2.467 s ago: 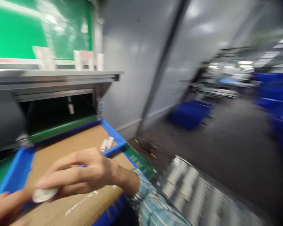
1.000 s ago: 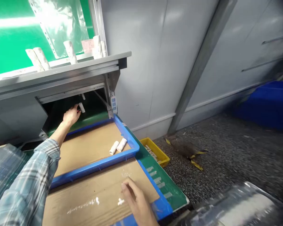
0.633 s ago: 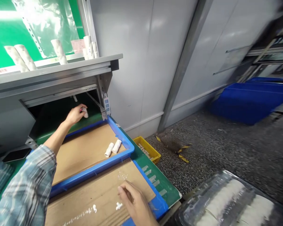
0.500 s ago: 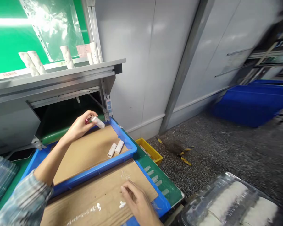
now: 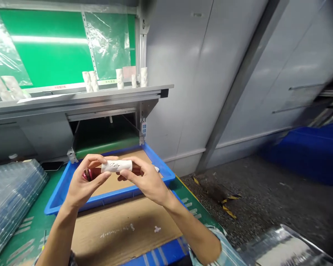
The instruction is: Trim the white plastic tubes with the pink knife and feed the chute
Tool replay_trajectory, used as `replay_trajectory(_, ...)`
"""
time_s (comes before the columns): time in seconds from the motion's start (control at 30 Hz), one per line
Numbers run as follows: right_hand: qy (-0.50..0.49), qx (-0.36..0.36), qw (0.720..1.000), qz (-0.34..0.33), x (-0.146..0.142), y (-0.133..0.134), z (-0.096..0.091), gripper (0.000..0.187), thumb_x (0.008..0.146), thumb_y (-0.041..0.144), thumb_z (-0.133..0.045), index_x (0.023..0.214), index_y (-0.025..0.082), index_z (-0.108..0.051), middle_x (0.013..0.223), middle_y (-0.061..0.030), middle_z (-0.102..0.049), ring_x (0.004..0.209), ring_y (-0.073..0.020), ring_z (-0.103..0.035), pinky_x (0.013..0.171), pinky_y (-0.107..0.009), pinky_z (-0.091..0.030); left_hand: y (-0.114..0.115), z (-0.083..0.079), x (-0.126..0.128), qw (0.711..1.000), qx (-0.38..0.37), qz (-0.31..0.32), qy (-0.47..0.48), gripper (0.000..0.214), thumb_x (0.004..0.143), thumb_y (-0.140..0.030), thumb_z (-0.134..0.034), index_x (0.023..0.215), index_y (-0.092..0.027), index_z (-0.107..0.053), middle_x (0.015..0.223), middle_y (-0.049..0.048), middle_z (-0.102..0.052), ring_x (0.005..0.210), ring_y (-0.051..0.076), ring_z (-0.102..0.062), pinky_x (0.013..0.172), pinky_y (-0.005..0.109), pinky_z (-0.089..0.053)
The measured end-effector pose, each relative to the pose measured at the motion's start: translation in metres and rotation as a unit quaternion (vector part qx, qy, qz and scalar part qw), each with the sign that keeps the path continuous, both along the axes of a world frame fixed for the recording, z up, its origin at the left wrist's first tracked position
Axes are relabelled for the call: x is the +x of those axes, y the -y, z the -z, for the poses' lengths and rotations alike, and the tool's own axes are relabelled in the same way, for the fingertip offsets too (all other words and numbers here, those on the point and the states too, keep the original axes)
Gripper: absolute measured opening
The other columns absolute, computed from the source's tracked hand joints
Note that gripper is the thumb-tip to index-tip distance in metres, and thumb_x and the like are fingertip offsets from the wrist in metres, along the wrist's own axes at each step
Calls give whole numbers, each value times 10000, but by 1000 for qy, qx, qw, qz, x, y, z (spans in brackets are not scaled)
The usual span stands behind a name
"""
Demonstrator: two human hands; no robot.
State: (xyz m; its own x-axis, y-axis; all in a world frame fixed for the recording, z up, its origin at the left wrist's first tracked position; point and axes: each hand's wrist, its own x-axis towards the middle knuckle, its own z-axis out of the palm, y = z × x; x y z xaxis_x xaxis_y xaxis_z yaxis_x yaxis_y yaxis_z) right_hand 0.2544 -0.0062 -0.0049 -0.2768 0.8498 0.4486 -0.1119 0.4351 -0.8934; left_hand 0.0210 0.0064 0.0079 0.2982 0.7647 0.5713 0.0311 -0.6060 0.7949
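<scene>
A small white tube with dark script on it lies level between both hands, above the blue tray. My left hand pinches its left end, and something pink shows under those fingers. My right hand pinches its right end with thumb and fingers. The tray is lined with brown cardboard. A second cardboard sheet lies nearer to me, with a tiny white bit on it.
Several white tubes stand on a grey shelf before a green board. A stack of clear plastic trays lies at the left. Blue bins stand on the floor at the right, beyond the bench's edge.
My left hand drew a white tube out from the dark opening under the shelf toward me. My right hand left the near cardboard and took the tube's other end.
</scene>
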Motion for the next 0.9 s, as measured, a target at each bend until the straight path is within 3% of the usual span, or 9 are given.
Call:
replay_trajectory(0.07,19,11,1000,-8,-13,-7,-14,427,940,533,-849,1202,212,-744,1012,-32,-860,935,-213,-857,903,-329,-683,3,-3,-12,998,15,-51,-19,349,993,-391,-803,1277,-230,-678,1179,107,-795,791,157,-673,656,251,-505)
replay_trajectory(0.2,68,29,997,-37,-21,-14,-31,342,943,485,-853,1131,216,-758,983,-17,-863,944,-217,-854,886,-316,-678,7,-9,-34,988,21,-115,-101,417,978,-492,-794,1297,-226,-757,863,34,-766,692,158,-630,589,257,-442)
replay_trajectory(0.53,93,8,992,-85,-13,-29,-32,373,968,469,-831,1228,208,-776,1024,-44,-868,944,-222,-856,908,-340,-690,11,-21,-33,981,-5,-83,-177,352,996,-436,-759,1286,-237,-769,755,-34,-749,597,101,-493,542,218,-361)
replay_trajectory(0.9,109,12,991,-78,-8,-31,-31,425,944,478,-862,1271,215,-796,1008,-32,-873,958,-214,-848,945,-328,-661,9,-21,-33,974,7,-89,-208,342,1001,-440,-738,1268,-229,-773,755,-42,-750,605,101,-533,548,197,-401)
